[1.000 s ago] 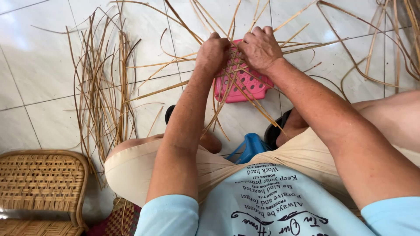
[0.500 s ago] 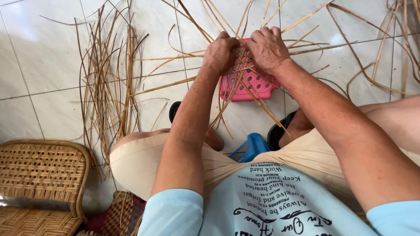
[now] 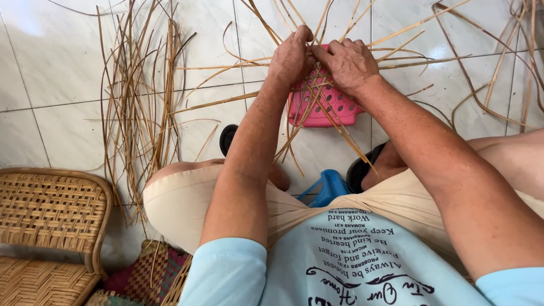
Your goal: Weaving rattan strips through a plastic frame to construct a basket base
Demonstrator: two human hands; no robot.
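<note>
My left hand [image 3: 292,55] and my right hand [image 3: 347,61] meet over a pink perforated plastic stool [image 3: 323,105] on the white tiled floor. Both hands pinch thin tan cane strips [image 3: 317,79] that cross each other in a woven patch on top of the stool. Long loose ends fan out from that patch in all directions. My fingers hide the centre of the weave.
A bundle of loose cane strips [image 3: 139,107] lies on the floor at the left. A woven cane chair [image 3: 51,209] stands at the lower left, a coloured woven basket [image 3: 150,272] beside it. A blue stool [image 3: 328,187] shows between my knees. More strips [image 3: 498,68] curl at the right.
The view has shifted slightly, so hands and stool sit a bit lower in the frame. My fingers keep working the strips on the stool; nothing has been let go.
</note>
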